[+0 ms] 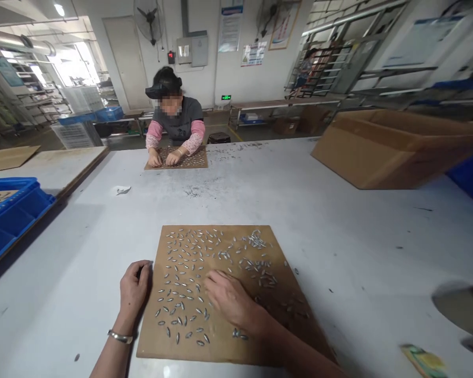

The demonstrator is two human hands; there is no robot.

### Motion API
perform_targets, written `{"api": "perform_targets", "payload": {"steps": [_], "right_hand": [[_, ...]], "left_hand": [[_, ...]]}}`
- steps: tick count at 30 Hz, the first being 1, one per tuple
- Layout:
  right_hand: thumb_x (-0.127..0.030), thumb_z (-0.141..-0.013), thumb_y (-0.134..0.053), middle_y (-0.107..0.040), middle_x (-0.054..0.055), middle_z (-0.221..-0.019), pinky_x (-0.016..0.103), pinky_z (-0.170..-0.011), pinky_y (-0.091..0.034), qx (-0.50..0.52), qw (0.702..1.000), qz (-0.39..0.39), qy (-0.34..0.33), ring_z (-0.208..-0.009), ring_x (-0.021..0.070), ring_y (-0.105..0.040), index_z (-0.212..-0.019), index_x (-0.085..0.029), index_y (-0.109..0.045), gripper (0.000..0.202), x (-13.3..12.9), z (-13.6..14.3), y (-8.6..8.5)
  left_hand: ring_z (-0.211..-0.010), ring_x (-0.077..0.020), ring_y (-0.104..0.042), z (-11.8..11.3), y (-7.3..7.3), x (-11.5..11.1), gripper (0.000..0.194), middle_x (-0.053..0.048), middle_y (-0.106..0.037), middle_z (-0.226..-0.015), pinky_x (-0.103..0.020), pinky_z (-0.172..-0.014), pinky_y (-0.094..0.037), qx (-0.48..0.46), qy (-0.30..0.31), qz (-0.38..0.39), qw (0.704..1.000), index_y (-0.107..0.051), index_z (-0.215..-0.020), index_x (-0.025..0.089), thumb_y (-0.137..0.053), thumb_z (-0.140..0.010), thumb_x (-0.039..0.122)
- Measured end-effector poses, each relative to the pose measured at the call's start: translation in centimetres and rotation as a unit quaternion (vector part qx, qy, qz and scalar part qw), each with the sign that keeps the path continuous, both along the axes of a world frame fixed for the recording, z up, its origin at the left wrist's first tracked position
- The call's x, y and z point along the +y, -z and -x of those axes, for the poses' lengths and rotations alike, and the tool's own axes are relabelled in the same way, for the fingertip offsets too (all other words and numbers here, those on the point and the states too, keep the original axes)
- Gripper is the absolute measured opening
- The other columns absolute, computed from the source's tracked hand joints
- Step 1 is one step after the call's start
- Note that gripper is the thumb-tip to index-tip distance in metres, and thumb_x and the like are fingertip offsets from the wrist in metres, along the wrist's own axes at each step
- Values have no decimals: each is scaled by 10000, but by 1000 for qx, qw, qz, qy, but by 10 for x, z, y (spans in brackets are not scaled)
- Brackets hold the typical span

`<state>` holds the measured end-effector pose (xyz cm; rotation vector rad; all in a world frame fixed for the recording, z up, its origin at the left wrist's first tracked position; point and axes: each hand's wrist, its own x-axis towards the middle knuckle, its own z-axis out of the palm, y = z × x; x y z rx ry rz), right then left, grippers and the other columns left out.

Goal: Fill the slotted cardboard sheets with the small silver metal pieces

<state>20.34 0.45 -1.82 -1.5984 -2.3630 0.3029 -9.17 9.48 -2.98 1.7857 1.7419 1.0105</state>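
Observation:
A brown cardboard sheet (220, 346) lies on the table before me, strewn with small silver spindle-shaped metal pieces (177, 283). On its left half they lie spread singly; toward the upper right they form loose heaps (257, 239). My right hand (230, 299) is over the middle of the sheet, fingers together and bent down to the cardboard. Whatever its fingertips grip is hidden beneath them. Along the sheet's left edge rests my left hand (135, 286), fingers curled in and a silver bangle on the wrist. Nothing shows in it.
Across the table (150, 210) a co-worker (175, 118) handles similar pieces on another cardboard sheet (197, 157). A large cardboard box (378, 152) stands at the right, a blue crate (19, 210) at the left. A white scrap (121, 190) and a blurred round object (463, 310) lie on the table.

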Motion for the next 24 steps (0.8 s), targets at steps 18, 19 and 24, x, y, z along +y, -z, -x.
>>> {"api": "perform_targets", "payload": {"steps": [18,19,24], "right_hand": [[-189,-990,-408,-712,45,-991,284,-754,-497,-33,975,56,212,-854,179,-680,-1007,-254,-741,340,-43,-153,-5],[-195,-991,-416,-719,47,-987,287,-770,-492,-46,972,52,224,-888,188,-681,-997,-250,-740,329,-30,-155,-7],[-202,-1003,-444,-738,64,-1042,278,-774,-441,-92,955,68,273,-972,196,-668,-1016,-235,-731,289,26,-162,-18]], "left_hand": [[-971,-309,-720,-3,-9,4,385,-86,-791,-1036,-447,-911,-582,37,-15,-1,999,-747,-918,245,-526,-832,548],[-966,-307,-721,-3,-9,5,383,-85,-791,-1032,-444,-908,-583,38,-15,-3,999,-748,-917,247,-526,-833,547],[-955,-298,-723,-2,-8,3,378,-79,-790,-1028,-431,-909,-585,29,-11,-2,1000,-748,-917,246,-530,-839,546]]}}
